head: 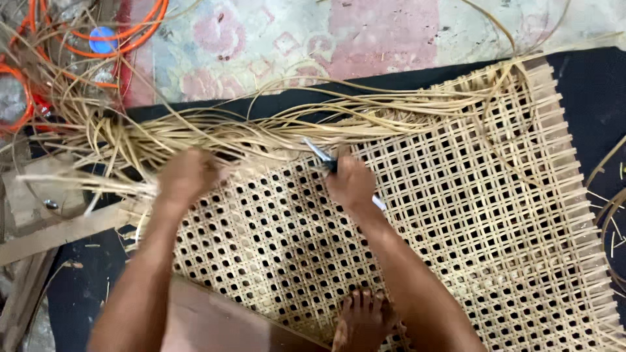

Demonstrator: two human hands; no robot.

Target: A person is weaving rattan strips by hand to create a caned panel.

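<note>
Brightness: even, moderate daylight-like light; no dim corners.
Source: diffuse, seemingly overhead; exact direction cannot be told.
Shadows: soft and faint, a slight darkening beneath the left hand (186, 176) and right hand (351, 184).
Glare: mild sheen on the metal tool (318, 155); none on the woven cane panel (469, 215).
Blur: both hands and the loose cane strands (195, 133) are smeared by motion.
Focus: weave holes sharp mid-frame, softer toward the lower right.
Edge distortion: slight wide-angle bending at the borders.
Exposure: black mat (587, 98) loses detail.

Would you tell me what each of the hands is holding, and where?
Right hand grips a metal tool mid-shaft; left hand clutches loose cane strands.
</note>
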